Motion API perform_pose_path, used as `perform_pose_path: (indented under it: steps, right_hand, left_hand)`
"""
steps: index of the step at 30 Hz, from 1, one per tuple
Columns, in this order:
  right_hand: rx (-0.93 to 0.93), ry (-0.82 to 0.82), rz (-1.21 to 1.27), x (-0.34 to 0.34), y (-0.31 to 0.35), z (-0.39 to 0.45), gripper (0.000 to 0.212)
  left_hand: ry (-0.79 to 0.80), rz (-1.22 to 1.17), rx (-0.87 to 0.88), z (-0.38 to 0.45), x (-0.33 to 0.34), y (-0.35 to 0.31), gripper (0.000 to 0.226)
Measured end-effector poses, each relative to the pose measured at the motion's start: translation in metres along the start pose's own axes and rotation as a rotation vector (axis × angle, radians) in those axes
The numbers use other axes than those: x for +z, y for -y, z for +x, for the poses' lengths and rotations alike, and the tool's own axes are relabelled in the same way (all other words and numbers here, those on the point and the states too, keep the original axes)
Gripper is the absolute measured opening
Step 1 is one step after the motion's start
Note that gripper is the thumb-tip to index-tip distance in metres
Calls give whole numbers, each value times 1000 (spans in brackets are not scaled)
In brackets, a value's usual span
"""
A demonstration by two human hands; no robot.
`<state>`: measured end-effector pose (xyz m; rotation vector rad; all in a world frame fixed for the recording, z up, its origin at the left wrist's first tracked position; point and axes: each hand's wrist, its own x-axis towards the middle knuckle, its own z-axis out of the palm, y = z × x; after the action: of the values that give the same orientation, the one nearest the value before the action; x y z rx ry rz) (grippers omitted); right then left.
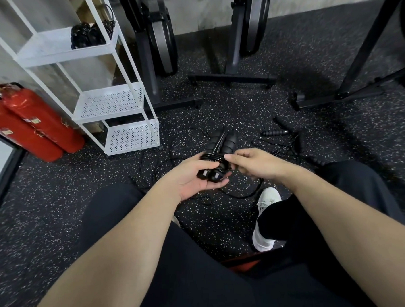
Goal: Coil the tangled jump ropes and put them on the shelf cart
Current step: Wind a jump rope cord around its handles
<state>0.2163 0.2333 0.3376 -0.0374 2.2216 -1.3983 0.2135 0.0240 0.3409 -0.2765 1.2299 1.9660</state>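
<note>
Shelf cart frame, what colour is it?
White, with perforated white shelves; the shelf cart shows plainly in the head view.

Pretty clearly a gym or fitness room. The floor [308, 56] is that black rubber matting with white speckles. Two exercise machines [162, 46] with big dark flywheel housings stand against the bare concrete wall [202, 11], and a black rack frame [364, 53] sits at the right. Jump ropes [284, 140] lie on the floor, beside a white shelf cart [115, 103]. Two red fire extinguishers [33, 121] lean on the left.
</note>
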Motion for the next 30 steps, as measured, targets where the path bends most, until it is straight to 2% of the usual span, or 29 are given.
perform_pose_path:
  steps: [4, 9, 11, 13, 16, 23, 27, 30]
  right_hand:
    - [-12, 36, 66, 0, -5, -4, 48]
    - [-82, -11, 110, -2, 1, -8, 46]
    - [-83, 34, 176, 0, 1, -8, 45]
    - [-71, 67, 216, 1, 0, -8, 44]
    - [-64, 79, 146, 1, -2, -9, 45]
    - [-97, -46, 18, 7, -8, -8, 62]
    - [-143, -36, 15, 5, -6, -6, 56]
    - [-160, 52, 94, 1, -4, -9, 45]
  left_hand:
    - [25, -80, 30, -3, 1, -1, 39]
    - [105, -149, 54, -8, 4, 0, 41]
    - [102, -153, 46, -10, 5, 0, 40]
    - [84, -126, 25, -11, 8, 1, 42]
    - [2, -7, 5, -9, 14, 4, 54]
    - [-150, 55, 2, -8, 21, 4, 32]
    - [-169, 56, 17, -9, 17, -2, 36]
    - [-153, 29, 30, -13, 10, -7, 27]
